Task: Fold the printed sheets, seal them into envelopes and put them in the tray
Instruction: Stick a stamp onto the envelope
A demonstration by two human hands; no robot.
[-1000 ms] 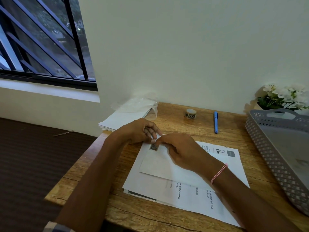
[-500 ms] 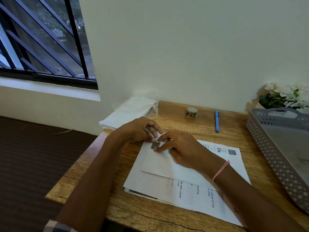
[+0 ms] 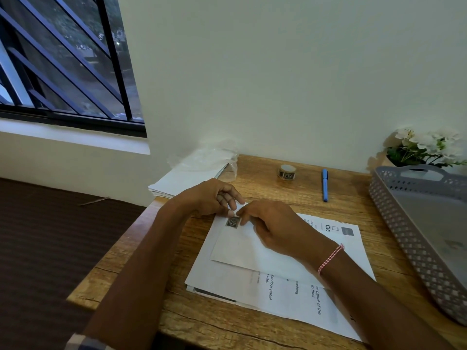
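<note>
A white envelope (image 3: 242, 248) lies on a stack of printed sheets (image 3: 290, 291) on the wooden table. A small dark sticker (image 3: 232, 221) sits at its far left corner. My left hand (image 3: 209, 195) pinches that corner between thumb and index finger, just above the sticker. My right hand (image 3: 273, 223) lies on the envelope, its fingertips pressing at the sticker's right edge. The grey perforated tray (image 3: 414, 223) stands at the right, with nothing in the part I can see.
A roll of stickers (image 3: 286, 171) and a blue pen (image 3: 325, 184) lie near the wall. A pile of blank envelopes (image 3: 184, 180) under clear plastic wrap (image 3: 209, 155) overhangs the table's far left corner. White flowers (image 3: 427, 145) stand behind the tray.
My right fingers have slid off the sticker to its right edge, so more of it shows. The left hand has stayed at the corner.
</note>
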